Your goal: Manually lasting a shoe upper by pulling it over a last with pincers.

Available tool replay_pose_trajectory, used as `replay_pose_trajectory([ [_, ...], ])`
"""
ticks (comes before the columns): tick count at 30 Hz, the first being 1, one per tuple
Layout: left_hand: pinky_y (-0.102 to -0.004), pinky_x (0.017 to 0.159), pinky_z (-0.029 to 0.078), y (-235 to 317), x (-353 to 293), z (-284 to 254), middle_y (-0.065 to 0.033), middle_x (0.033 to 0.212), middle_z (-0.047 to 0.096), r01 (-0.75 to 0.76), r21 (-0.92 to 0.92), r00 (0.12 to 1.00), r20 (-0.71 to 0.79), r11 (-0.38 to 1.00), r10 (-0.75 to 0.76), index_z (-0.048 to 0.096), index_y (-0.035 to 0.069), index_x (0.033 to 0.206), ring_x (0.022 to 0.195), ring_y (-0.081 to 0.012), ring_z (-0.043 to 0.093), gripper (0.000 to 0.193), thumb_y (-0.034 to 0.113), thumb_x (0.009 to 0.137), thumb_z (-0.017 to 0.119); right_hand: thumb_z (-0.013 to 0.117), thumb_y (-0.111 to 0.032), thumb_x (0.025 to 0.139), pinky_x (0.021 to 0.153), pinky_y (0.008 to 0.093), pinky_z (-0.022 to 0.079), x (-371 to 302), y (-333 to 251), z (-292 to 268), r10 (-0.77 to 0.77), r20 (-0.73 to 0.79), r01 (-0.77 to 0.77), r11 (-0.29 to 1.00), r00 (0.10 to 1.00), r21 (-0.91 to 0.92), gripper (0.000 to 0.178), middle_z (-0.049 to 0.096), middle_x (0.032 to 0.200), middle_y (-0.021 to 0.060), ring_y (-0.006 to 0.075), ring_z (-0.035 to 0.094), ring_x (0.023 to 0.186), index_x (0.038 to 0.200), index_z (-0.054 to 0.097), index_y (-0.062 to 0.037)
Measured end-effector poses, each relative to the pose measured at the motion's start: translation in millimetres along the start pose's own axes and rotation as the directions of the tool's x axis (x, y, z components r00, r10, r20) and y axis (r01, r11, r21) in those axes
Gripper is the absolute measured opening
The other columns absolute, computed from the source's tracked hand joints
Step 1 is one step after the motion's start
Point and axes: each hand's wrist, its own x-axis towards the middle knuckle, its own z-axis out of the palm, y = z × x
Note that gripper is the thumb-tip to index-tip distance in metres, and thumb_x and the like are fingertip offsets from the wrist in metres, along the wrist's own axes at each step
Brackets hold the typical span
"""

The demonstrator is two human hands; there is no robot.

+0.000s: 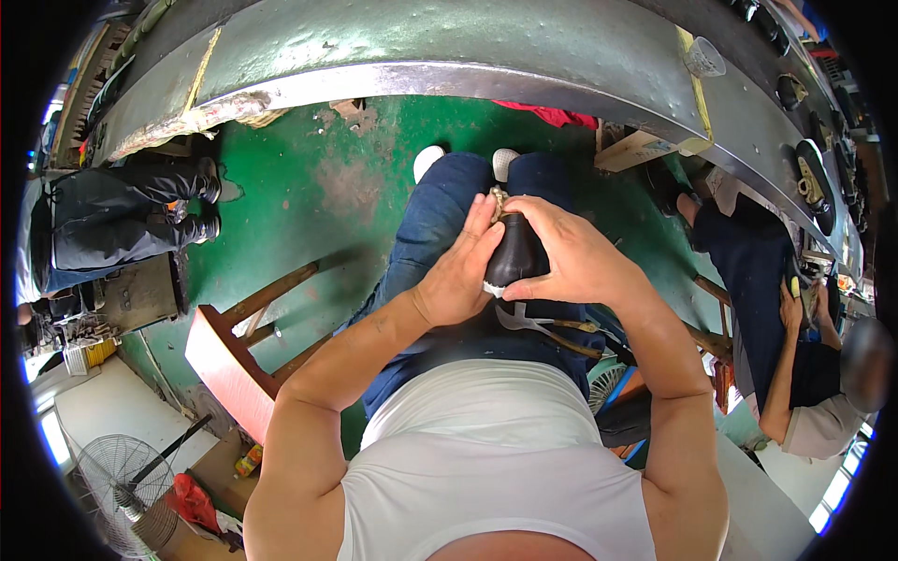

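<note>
Between my two hands is a dark brown-black leather shoe (517,251), held over my lap. Its rounded end points toward me and a whitish edge shows at the near left; a knobbly beige piece (499,201) sticks out at the far end. My left hand (461,271) presses along its left side, fingers nearly straight and close together. Curled round the right side is my right hand (582,257), thumb at the near end, fingers at the far end. Just below, on my dark-covered lap, lie metal pincers (538,323) with yellowish handles.
A metal-topped bench (393,47) curves across the front, with a plastic cup (704,58) and a dark shoe (814,187) to the right. A wooden stool (234,355) stands left, a fan (122,486) lower left. People are at both sides; the right one handles something.
</note>
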Motion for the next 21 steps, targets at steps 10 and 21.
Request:
replay_pose_trajectory([
  [10, -0.0407, 0.109, 0.042, -31, -1, 7, -0.0247, 0.148, 0.043, 0.393, -0.071, 0.916, 0.121, 0.917, -0.384, -0.016, 0.009, 0.156, 0.134, -0.0393, 0.048, 0.12, 0.009, 0.081, 0.078, 0.088, -0.027, 0.062, 0.091, 0.045, 0.052, 8, -23, 18, 0.154, -0.159, -0.198, 0.927, 0.975, -0.319, 0.084, 0.056, 0.123, 0.023, 0.0409, 0.06, 0.11, 0.128, 0.044, 0.0013],
  [21, -0.0348, 0.102, 0.047, 19, 35, -23, -0.0202, 0.129, 0.063, 0.634, -0.431, 0.754, 0.163, 0.642, -0.636, 0.024, 0.005, 0.156, 0.12, -0.0269, 0.062, 0.087, 0.035, 0.091, 0.074, 0.086, -0.036, 0.069, 0.089, 0.0464, 0.051, -161, 2, 81, 0.503, 0.075, -0.462, 0.835, 0.861, -0.298, 0.069, 0.057, 0.112, 0.0199, 0.0391, 0.06, 0.106, 0.119, 0.053, -0.0016],
])
